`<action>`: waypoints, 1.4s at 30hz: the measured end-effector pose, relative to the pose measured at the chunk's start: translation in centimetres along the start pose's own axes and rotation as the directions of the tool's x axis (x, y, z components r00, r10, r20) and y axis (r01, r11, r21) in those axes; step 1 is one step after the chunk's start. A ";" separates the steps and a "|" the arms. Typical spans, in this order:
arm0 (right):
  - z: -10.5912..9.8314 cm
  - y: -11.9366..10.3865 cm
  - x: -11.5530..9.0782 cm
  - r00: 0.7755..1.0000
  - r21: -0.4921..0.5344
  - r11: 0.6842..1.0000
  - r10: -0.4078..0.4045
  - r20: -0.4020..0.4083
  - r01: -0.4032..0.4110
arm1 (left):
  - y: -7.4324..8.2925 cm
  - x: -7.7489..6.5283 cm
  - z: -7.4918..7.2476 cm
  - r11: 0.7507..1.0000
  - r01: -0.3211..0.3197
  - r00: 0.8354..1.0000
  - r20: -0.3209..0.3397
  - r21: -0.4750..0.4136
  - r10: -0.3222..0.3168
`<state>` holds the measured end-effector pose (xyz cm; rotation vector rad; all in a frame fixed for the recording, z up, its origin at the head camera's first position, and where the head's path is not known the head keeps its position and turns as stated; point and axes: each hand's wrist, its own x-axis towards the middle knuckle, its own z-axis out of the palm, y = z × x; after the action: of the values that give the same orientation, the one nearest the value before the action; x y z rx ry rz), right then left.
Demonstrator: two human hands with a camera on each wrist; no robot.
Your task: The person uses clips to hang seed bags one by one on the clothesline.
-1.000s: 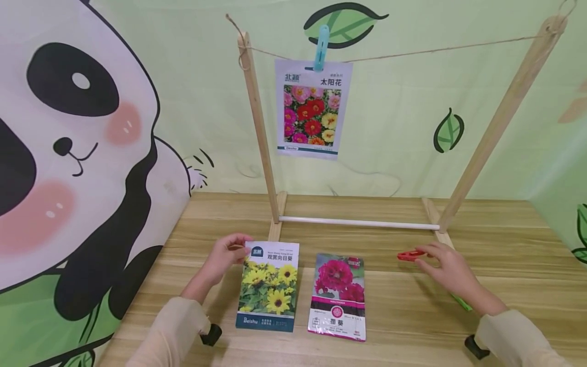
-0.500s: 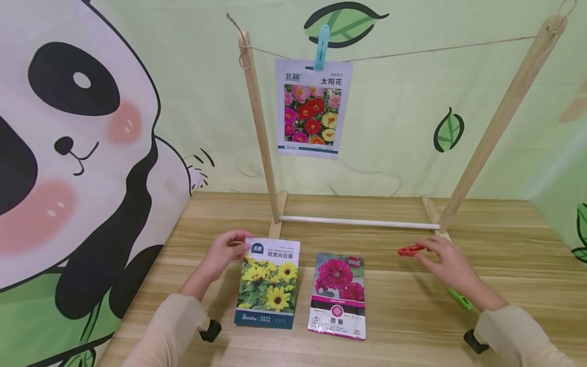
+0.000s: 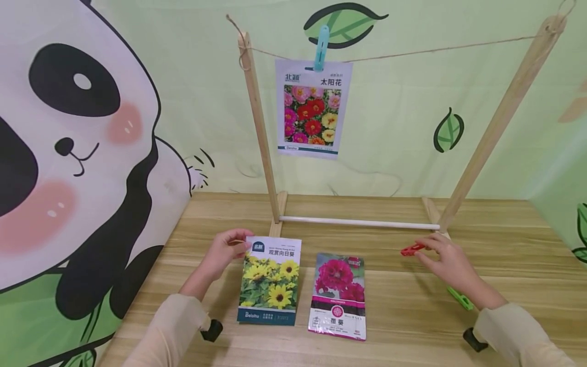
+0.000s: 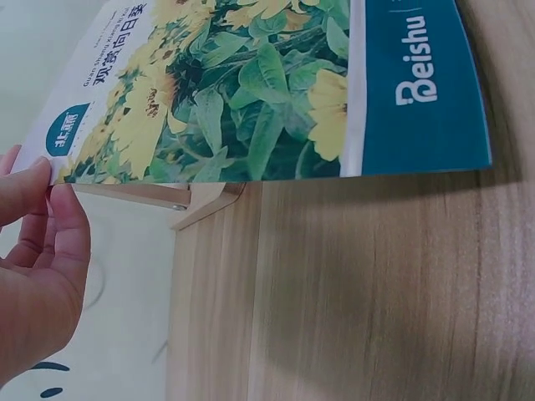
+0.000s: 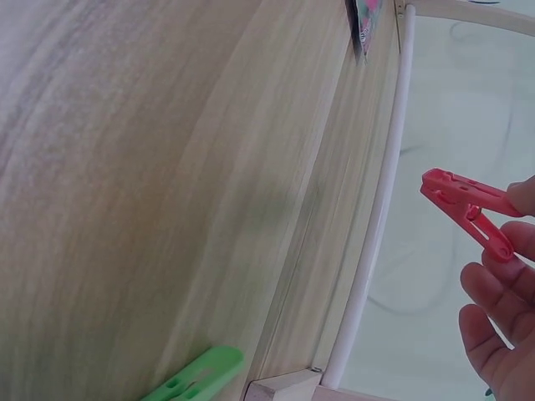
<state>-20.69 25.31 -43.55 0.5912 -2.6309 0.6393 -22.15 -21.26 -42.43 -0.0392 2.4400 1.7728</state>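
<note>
My left hand [image 3: 223, 255] pinches the upper left edge of a seed packet [image 3: 269, 283] with yellow sunflowers. In the left wrist view the packet [image 4: 242, 100] is lifted off the table, held between thumb and fingers at its corner. My right hand [image 3: 451, 267] holds a red clothespin [image 3: 411, 249] by its handle ends. The right wrist view shows the red clothespin [image 5: 468, 209] pinched between thumb and fingertips, its tip pointing away from the hand. Between the hands a second seed packet [image 3: 338, 295], with magenta hollyhock flowers, lies on the table.
A wooden stand [image 3: 260, 127] with a string [image 3: 426, 51] across its top is at the back. A blue clothespin [image 3: 322, 46] holds a flower seed packet [image 3: 313, 112] on the string. A white rod [image 3: 357, 222] joins the posts low down. A green clothespin [image 3: 460, 298] lies under the right wrist.
The sunflower packet has risen slightly with my left hand. My right hand has shifted a little, carrying the red clothespin slightly up and to the right.
</note>
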 end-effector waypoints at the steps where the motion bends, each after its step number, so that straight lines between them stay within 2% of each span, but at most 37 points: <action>1: 0.0 0.0 0.0 1.000 -0.001 1.000 0.002 0.000 -0.002 | 0.0 0.0 0.0 1.000 0.000 1.000 -0.003 -0.004 0.000; 17: -0.3 -0.1 0.4 0.999 0.019 1.000 -0.017 -0.029 0.018 | 0.8 0.1 -0.1 0.999 -0.023 0.999 -0.024 -0.047 0.022; 24: -0.5 -0.2 0.8 0.996 -0.014 0.998 -0.059 -0.064 0.059 | 1.3 0.2 -0.1 0.997 -0.032 0.999 -0.026 -0.064 0.030; 42: -0.6 0.2 1.3 0.993 -0.018 0.997 -0.081 -0.083 0.079 | 2.4 0.1 0.1 0.994 -0.037 0.998 -0.051 -0.102 0.032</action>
<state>-21.72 25.40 -42.61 0.6475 -2.5187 0.6062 -22.52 -20.39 -40.17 -0.0511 2.3942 1.9339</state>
